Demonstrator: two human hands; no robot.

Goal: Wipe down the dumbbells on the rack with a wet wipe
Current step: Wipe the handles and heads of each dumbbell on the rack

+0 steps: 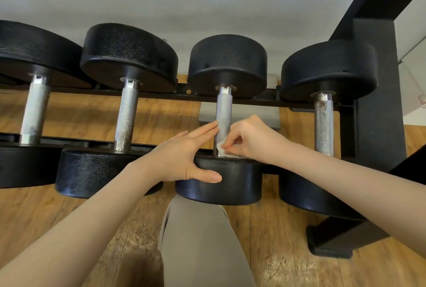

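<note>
Knee [202, 240] below; left hand [184, 155] flat against dumbbell [227, 65]; right hand [251, 139] pinches wipe [220, 148] at handle base.

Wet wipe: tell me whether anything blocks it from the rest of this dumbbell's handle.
Nothing visible does. The right hand pinches the wet wipe against the handle near its lower end; the knurled stretch above is bare. The left hand only touches its side.

Four black dumbbells [227, 111] (knurled steel handles) lie across the rack [253, 101]; a white wipe [222, 149] touches the third.
</note>
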